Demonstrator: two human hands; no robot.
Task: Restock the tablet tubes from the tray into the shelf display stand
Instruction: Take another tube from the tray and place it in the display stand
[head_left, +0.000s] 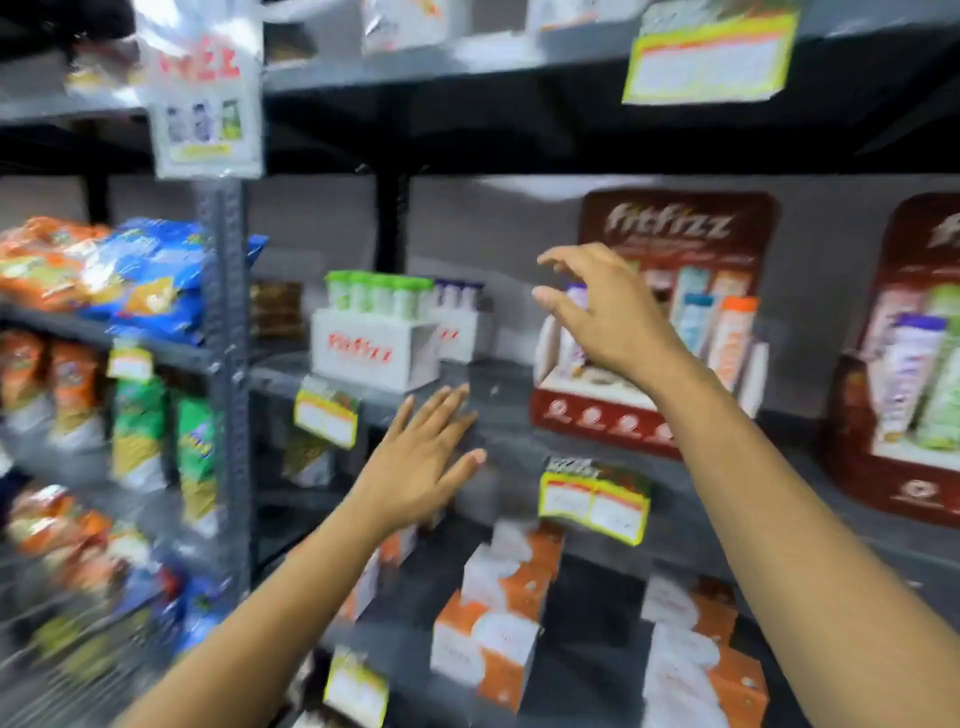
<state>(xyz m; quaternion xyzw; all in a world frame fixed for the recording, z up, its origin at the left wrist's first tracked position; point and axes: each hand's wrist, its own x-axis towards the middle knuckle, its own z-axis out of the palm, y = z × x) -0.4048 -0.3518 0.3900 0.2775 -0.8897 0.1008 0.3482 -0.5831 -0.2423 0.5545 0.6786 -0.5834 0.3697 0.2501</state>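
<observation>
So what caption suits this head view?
Two empty hands, left and right, reach toward a red cardboard display stand of tablet tubes.

Two hands are up, the left hand (421, 457) and the right hand (602, 306), both empty with fingers spread. Just behind the right hand is one red display stand (675, 228), and a second red stand (914, 364) is off to its right. Above the left hand sit two white trays (374, 353). The near tray holds four green-capped tubes (379, 293). Below the hands are about five orange and white boxes (488, 649); the blur makes that count unsure.
</observation>
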